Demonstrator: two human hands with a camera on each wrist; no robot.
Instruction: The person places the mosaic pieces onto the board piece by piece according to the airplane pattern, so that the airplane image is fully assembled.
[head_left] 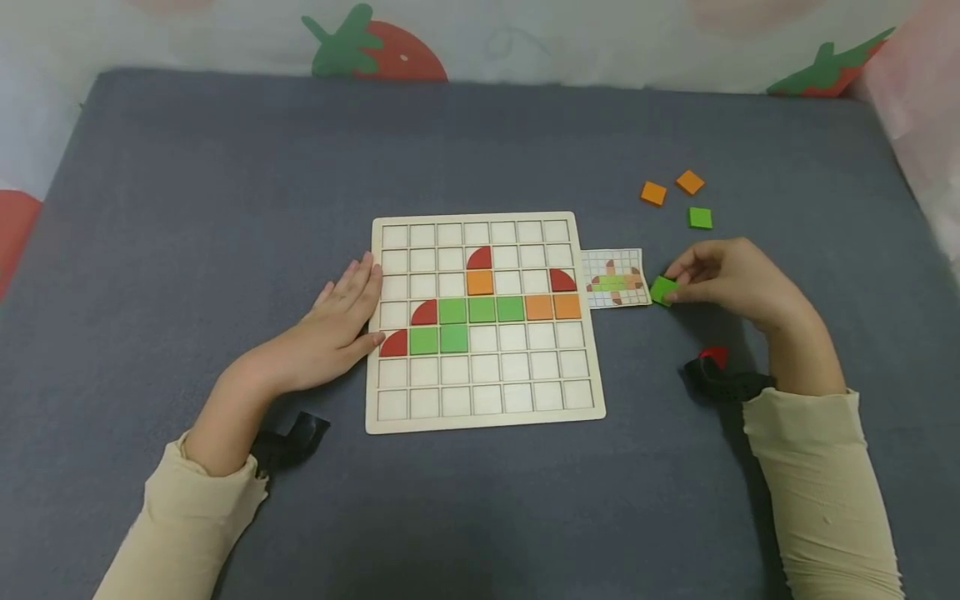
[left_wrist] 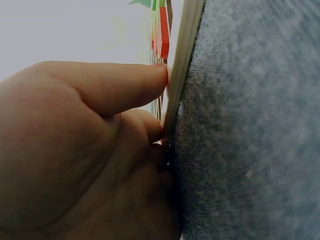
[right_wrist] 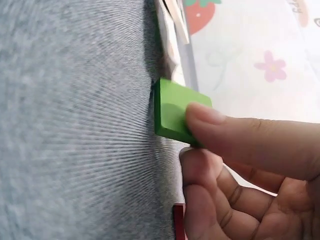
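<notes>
Grid board (head_left: 484, 368) laid on the cloth-covered counter (head_left: 225, 192), with red, green and orange pieces (head_left: 482, 309) seated in its cells. The board's left edge is touched by the left hand (head_left: 330, 325), its fingers extended. To the board's right, beside a pattern card (head_left: 617, 279) (printed with a small grid), a green tile (head_left: 663, 290) is pinched by the right hand (head_left: 731, 279). Two orange tiles (head_left: 653, 194) are placed beyond the board's upper right corner.
</notes>
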